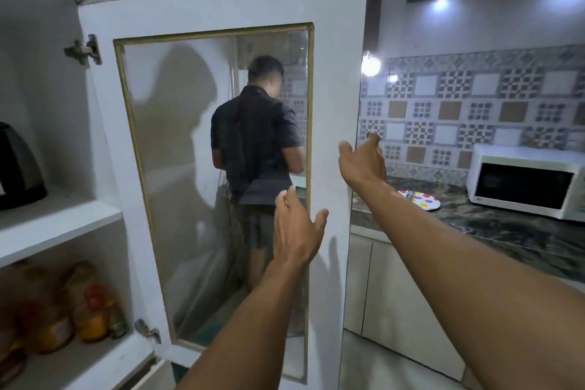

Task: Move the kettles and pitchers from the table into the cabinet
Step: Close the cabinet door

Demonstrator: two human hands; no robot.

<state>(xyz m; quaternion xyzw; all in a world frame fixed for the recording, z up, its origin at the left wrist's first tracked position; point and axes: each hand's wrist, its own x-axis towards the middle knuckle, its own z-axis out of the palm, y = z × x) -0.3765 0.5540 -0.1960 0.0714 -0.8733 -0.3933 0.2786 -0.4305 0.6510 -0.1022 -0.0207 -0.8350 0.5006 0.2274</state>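
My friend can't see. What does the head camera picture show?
Two empty hands, left hand and right hand, reach toward an open white cabinet door. A dark kettle sits on the cabinet's upper shelf.

Hands: two, a left hand (296,228) and a right hand (362,161), both spread and holding nothing
Kettles: one kettle (17,168) on the upper shelf
Cabinet doors: one door (221,3), swung wide
Hinges: two
Microwaves: one microwave (525,182)
Plates: one plate (421,199)
Bottles on the lower shelf: several, blurred, count unclear
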